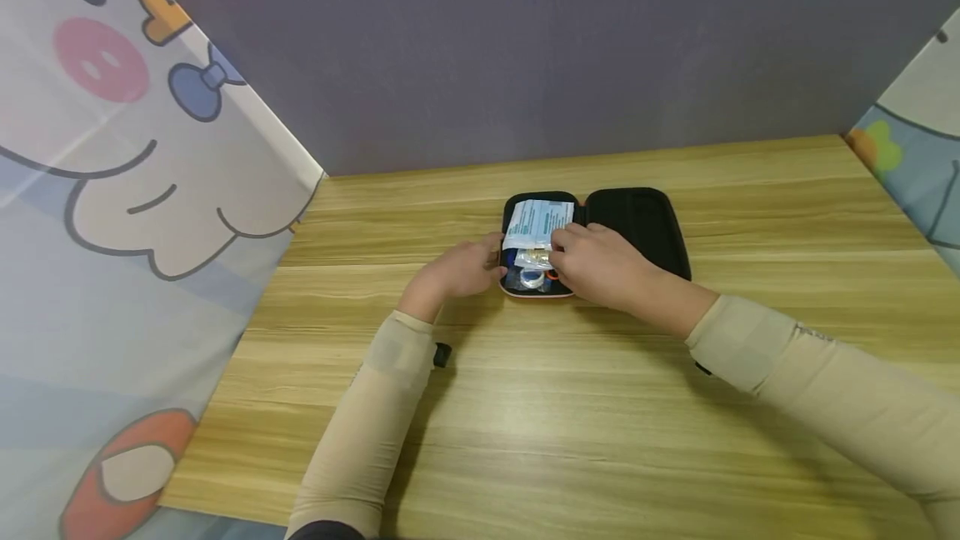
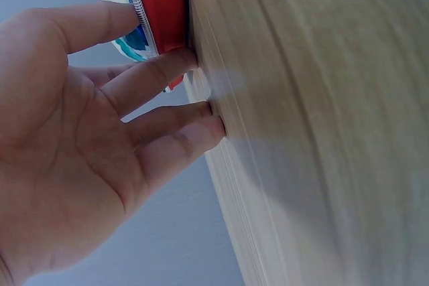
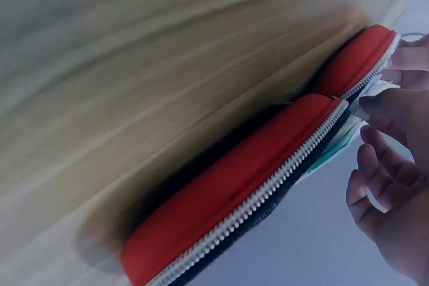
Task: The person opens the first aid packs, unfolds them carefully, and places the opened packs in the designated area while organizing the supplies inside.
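An unzipped case (image 1: 637,227), black inside and red outside, lies spread on the table. Its left half holds a white packet with teal print (image 1: 538,222), a clear packet with something gold in it (image 1: 534,258) and a white ring-shaped roll (image 1: 532,277). My left hand (image 1: 465,267) rests against the case's left side. In the left wrist view its fingers (image 2: 151,78) reach out fairly straight, touching the red wall and the tabletop. My right hand (image 1: 596,265) is over the filled half, fingertips pinching at the clear packet's right end, which the hand partly hides.
The wood-grain table (image 1: 510,432) meets a grey panel (image 1: 525,48) at the back. A cartoon-printed sheet (image 1: 135,232) hangs along the left side. Something orange (image 1: 552,275) shows beside the roll in the case. The case's zip teeth (image 3: 248,205) run along its rim.
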Demonstrator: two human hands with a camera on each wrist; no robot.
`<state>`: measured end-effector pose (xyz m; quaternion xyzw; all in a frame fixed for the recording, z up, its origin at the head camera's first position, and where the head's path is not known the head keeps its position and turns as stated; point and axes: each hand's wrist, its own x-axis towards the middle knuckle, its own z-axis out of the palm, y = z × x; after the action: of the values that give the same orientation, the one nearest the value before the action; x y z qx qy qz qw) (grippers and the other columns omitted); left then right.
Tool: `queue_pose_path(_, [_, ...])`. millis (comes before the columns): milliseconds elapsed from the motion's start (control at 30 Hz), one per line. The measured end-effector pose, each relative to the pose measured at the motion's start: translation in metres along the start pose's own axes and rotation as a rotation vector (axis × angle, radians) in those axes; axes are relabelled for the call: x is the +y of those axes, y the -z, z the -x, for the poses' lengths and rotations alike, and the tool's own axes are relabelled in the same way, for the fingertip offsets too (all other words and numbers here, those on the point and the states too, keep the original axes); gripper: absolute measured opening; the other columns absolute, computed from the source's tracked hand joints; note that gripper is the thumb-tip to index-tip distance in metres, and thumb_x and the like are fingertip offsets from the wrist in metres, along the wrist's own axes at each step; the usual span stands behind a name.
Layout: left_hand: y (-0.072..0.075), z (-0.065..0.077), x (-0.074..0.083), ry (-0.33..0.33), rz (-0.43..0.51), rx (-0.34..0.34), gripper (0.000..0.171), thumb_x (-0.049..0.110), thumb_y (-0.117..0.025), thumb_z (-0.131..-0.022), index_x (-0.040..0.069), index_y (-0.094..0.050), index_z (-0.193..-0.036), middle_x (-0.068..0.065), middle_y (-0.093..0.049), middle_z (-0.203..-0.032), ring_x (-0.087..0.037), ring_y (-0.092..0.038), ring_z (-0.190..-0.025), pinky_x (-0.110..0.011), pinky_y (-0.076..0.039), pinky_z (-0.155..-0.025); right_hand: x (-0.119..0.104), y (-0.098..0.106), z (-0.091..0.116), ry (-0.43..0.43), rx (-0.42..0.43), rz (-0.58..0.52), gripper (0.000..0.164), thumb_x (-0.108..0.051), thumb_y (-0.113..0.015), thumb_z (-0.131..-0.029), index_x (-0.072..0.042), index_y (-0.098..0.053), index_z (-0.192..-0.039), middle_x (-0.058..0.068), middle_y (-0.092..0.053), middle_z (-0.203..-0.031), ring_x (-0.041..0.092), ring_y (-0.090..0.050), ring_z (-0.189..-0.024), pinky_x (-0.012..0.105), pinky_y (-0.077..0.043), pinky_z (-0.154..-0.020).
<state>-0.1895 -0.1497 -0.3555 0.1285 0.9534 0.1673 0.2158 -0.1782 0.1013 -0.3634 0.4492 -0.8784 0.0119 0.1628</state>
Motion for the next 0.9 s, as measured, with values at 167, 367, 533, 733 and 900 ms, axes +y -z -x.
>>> queue_pose_path(167, [-0.001, 0.0, 0.0, 0.004, 0.001, -0.005, 0.075, 0.035, -0.056, -0.111, 0.013, -0.018, -0.172, -0.009, -0.055, -0.161, -0.033, -0.041, -0.158, -0.05, -0.032, -0.132, 0.005, 0.008, 0.008, -0.038, 0.042, -0.074, 0.01, -0.017, -0.079, -0.096, -0.008, -0.078, -0.097, 0.009, -0.073, -0.101, 0.021, -0.07, -0.083, 0.036, -0.06, -0.065])
queue_pose_path(367, [-0.001, 0.001, -0.001, 0.017, -0.001, -0.004, 0.075, 0.037, -0.055, -0.111, 0.014, -0.018, -0.172, -0.006, -0.054, -0.162, -0.036, -0.036, -0.16, -0.053, -0.028, -0.133, 0.021, 0.032, 0.019, -0.154, 0.107, -0.286, 0.007, -0.01, -0.071, -0.101, -0.005, -0.073, -0.104, 0.009, -0.073, -0.1, 0.015, -0.067, -0.071, 0.035, -0.057, -0.061])
queue_pose_path(533, [-0.002, 0.0, -0.002, 0.002, -0.005, -0.001, 0.074, 0.036, -0.054, -0.111, 0.013, -0.02, -0.172, -0.007, -0.054, -0.162, -0.036, -0.037, -0.16, -0.053, -0.028, -0.133, 0.039, 0.041, 0.033, -0.419, 0.084, -0.793, 0.015, -0.01, -0.06, -0.109, 0.003, -0.063, -0.116, 0.02, -0.073, -0.106, 0.009, -0.077, -0.077, 0.029, -0.065, -0.067])
queue_pose_path(733, [-0.003, 0.0, -0.003, -0.009, 0.0, 0.002, 0.073, 0.036, -0.055, -0.111, 0.013, -0.02, -0.172, -0.009, -0.055, -0.161, -0.035, -0.04, -0.158, -0.053, -0.029, -0.133, 0.062, 0.05, 0.052, -0.666, 0.158, -1.41, 0.018, -0.018, -0.039, -0.116, 0.0, -0.04, -0.115, 0.016, -0.064, -0.114, 0.013, -0.082, -0.093, 0.033, -0.067, -0.08])
queue_pose_path(900, [-0.002, 0.0, -0.003, -0.01, 0.011, 0.002, 0.074, 0.035, -0.055, -0.111, 0.013, -0.02, -0.172, -0.01, -0.054, -0.161, -0.034, -0.043, -0.156, -0.052, -0.032, -0.132, 0.083, 0.057, 0.073, -0.699, 0.351, -1.75, 0.018, -0.012, -0.039, -0.114, 0.001, -0.044, -0.103, 0.01, -0.08, -0.104, 0.026, -0.083, -0.088, 0.037, -0.068, -0.078])
